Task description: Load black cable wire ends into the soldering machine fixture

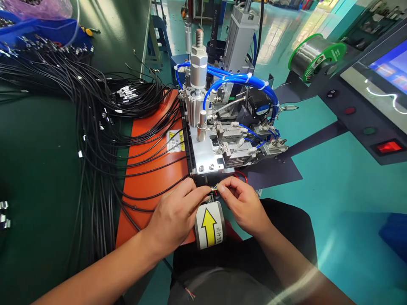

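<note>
- Pinching was being done by both hands, right at the front of the machine point(230, 132).
- By the left hand point(174, 207), thumb and finger were closed on the left end of some fine coloured wires point(216, 187); how much was covered by the fingertips could not be told.
- By the right hand point(243, 203), the other end was gripped, thumb against forefinger.
- Just below, a white label point(209, 226) was seen, marked with a yellow arrow.
- Out to the left, the orange panel point(152, 181) was crossed by black cables point(133, 106), heaped thickly over the green table point(41, 182).
- Above, the machine was looped by blue tubes point(248, 79).
- Far right, a spool point(307, 55) was mounted near a control box point(359, 114), its red switch point(389, 147) lit.
</note>
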The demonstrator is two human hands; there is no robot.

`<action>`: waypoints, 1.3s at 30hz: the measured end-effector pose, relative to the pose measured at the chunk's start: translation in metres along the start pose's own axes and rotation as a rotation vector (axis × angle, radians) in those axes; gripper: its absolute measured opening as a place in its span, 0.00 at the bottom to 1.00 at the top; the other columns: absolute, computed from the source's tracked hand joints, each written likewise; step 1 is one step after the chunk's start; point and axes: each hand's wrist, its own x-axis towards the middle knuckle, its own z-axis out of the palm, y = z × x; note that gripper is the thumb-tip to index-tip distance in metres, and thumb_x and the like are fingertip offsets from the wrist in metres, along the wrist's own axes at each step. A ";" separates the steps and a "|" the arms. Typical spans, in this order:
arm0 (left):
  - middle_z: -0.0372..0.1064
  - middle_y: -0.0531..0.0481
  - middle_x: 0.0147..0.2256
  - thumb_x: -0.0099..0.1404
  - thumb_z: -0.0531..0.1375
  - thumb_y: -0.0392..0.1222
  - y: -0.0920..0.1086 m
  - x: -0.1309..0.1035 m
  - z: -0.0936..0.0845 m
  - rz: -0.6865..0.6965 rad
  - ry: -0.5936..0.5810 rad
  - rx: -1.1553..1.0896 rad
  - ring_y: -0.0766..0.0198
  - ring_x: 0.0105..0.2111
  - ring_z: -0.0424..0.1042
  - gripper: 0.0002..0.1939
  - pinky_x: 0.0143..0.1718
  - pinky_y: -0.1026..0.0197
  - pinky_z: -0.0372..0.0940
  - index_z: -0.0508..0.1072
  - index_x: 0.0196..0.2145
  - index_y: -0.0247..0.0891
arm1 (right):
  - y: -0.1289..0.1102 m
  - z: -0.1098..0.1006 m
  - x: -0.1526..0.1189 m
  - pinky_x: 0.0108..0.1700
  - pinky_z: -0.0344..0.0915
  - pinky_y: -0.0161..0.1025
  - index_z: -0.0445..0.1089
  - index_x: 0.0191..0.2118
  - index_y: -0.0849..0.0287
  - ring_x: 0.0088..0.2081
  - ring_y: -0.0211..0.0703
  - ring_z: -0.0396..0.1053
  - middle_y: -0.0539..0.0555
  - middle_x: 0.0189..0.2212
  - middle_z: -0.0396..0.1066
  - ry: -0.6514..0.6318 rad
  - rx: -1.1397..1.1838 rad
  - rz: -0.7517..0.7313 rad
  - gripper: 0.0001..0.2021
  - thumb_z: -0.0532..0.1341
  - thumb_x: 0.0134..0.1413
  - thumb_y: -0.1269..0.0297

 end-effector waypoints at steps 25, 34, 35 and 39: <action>0.65 0.49 0.33 0.67 0.54 0.31 -0.003 0.000 0.005 -0.004 0.001 0.029 0.65 0.31 0.68 0.14 0.32 0.65 0.67 0.76 0.45 0.38 | 0.008 0.007 0.001 0.36 0.64 0.37 0.68 0.35 0.57 0.33 0.40 0.67 0.50 0.31 0.69 0.058 -0.094 -0.071 0.09 0.56 0.64 0.59; 0.64 0.49 0.33 0.68 0.54 0.31 -0.002 -0.001 0.006 -0.007 0.018 0.008 0.66 0.31 0.67 0.13 0.32 0.65 0.67 0.75 0.45 0.38 | 0.008 0.007 0.003 0.36 0.64 0.37 0.69 0.35 0.58 0.32 0.40 0.67 0.50 0.31 0.70 0.052 -0.060 -0.043 0.10 0.57 0.63 0.58; 0.63 0.49 0.33 0.68 0.54 0.31 -0.003 -0.001 0.006 -0.009 0.016 0.006 0.66 0.31 0.67 0.13 0.32 0.65 0.67 0.75 0.45 0.38 | 0.008 0.007 0.003 0.36 0.64 0.37 0.69 0.34 0.58 0.32 0.40 0.67 0.50 0.31 0.70 0.052 -0.061 -0.042 0.10 0.57 0.63 0.58; 0.63 0.49 0.33 0.68 0.54 0.31 -0.003 0.000 0.006 -0.019 0.006 0.003 0.66 0.32 0.67 0.13 0.33 0.65 0.67 0.75 0.45 0.39 | 0.009 0.007 0.003 0.35 0.64 0.37 0.69 0.34 0.58 0.33 0.41 0.68 0.51 0.31 0.70 0.053 -0.065 -0.039 0.10 0.57 0.63 0.58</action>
